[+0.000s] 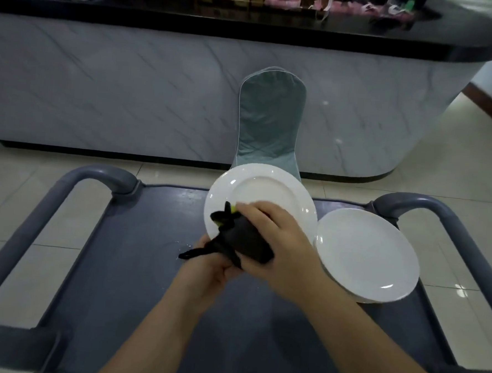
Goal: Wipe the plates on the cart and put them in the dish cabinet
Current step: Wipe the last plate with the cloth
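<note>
Right grip (278,246) is curled around a bunched-up black cloth (244,241) (a bit of yellow-green is peeking out at the top) and is pressing it onto the face of a white plate (267,193). Left grip (214,268) sits just under that, fingers curled at the plate's near rim and holding it up. The cloth hides part of that hold, and one tail of it hangs over the fingers. The plate is tilted up toward the camera, raised over the middle of the cart (138,237), not lying flat on it.

Just to the right, a stack of white plates (367,254) sits on the cart's blue-grey top, pretty much touching the held plate's edge as seen from here. Grey loop handles run down both sides of the cart. Past it is a chair (270,115) in a teal cover, backed against a marble-look bar with a black worktop (249,22). Pale floor tiles all around.
</note>
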Demonstrator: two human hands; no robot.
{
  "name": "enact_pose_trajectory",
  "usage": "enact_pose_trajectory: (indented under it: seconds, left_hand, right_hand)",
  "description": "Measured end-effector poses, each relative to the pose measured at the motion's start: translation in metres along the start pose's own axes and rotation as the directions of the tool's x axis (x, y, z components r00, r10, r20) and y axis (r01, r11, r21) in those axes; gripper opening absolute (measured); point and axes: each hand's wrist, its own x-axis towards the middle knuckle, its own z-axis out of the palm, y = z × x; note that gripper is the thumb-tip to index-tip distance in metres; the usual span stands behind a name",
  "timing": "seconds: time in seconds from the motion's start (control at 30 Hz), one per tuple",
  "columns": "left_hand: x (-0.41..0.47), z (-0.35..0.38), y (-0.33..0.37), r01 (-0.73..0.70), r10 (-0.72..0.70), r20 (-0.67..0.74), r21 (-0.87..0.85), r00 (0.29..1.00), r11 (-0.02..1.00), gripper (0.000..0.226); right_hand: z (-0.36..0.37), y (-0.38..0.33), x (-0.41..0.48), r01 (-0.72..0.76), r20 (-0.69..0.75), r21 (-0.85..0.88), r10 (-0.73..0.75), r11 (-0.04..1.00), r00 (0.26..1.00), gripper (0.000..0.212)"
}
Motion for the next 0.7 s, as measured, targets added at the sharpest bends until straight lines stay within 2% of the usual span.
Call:
enact_pose_trajectory:
  seconds: [0.07, 0.1, 0.17, 0.2, 0.27, 0.33, 0.4, 0.43, 0.5, 0.6, 0.63, 0.7]
  left_hand:
    - [-0.003, -0.005, -0.002, -0.028, 0.027, 0.025, 0.035, 0.999, 0.999, 0.044]
    - [-0.005, -0.007, -0.003, -0.036, 0.035, 0.031, 0.048, 0.999, 0.998, 0.044]
    - [-0.009, -0.009, -0.006, -0.031, 0.027, 0.038, 0.112, 0.999, 0.993, 0.046]
    - [-0.011, -0.006, -0.006, -0.030, 0.024, 0.042, 0.146, 0.999, 0.989, 0.046]
    - [-0.009, -0.002, -0.007, -0.044, 0.038, 0.039, 0.155, 0.999, 0.987, 0.043]
    - [-0.006, -0.001, -0.004, -0.046, 0.046, 0.009, 0.100, 0.999, 0.994, 0.042]
    - [-0.004, -0.009, -0.002, -0.058, 0.059, -0.016, 0.072, 0.998, 0.996, 0.043]
    - [-0.006, -0.013, -0.001, -0.062, 0.062, -0.002, 0.086, 0.998, 0.994, 0.043]
    - [-0.010, -0.018, -0.003, -0.057, 0.052, 0.033, 0.148, 0.998, 0.987, 0.043]
    - [-0.016, -0.011, -0.011, -0.051, 0.038, 0.070, 0.198, 0.997, 0.979, 0.042]
    - [-0.015, -0.009, -0.012, -0.060, 0.046, 0.077, 0.197, 0.996, 0.979, 0.042]
    - [-0.013, -0.005, -0.009, -0.082, 0.070, 0.071, 0.182, 0.995, 0.980, 0.040]
  right_hand:
    - [-0.018, 0.018, -0.016, 0.019, -0.052, -0.042, -0.021, 0.999, 0.998, 0.072]
    - [-0.029, 0.029, -0.018, -0.038, -0.140, -0.055, 0.030, 0.998, 0.990, 0.071]
    - [-0.041, 0.044, -0.006, -0.214, -0.334, -0.011, 0.198, 0.977, 0.922, 0.067]
    - [-0.039, 0.045, 0.004, -0.259, -0.377, 0.021, 0.248, 0.966, 0.892, 0.066]
    - [-0.021, 0.032, 0.020, -0.186, -0.354, 0.025, 0.182, 0.982, 0.917, 0.065]
    - [-0.002, 0.020, 0.010, -0.086, -0.220, 0.056, 0.096, 0.995, 0.971, 0.065]
    - [0.001, 0.027, -0.022, -0.056, -0.112, 0.047, 0.061, 0.997, 0.992, 0.069]
    - [-0.005, 0.037, -0.039, -0.058, -0.113, 0.015, 0.059, 0.998, 0.992, 0.070]
    - [-0.022, 0.058, -0.058, -0.124, -0.214, -0.035, 0.114, 0.992, 0.970, 0.069]
    - [-0.032, 0.068, -0.040, -0.276, -0.427, -0.016, 0.243, 0.961, 0.871, 0.062]
    - [-0.028, 0.063, -0.027, -0.276, -0.450, -0.015, 0.240, 0.961, 0.860, 0.062]
    - [-0.016, 0.045, -0.013, -0.199, -0.409, -0.016, 0.176, 0.980, 0.896, 0.064]
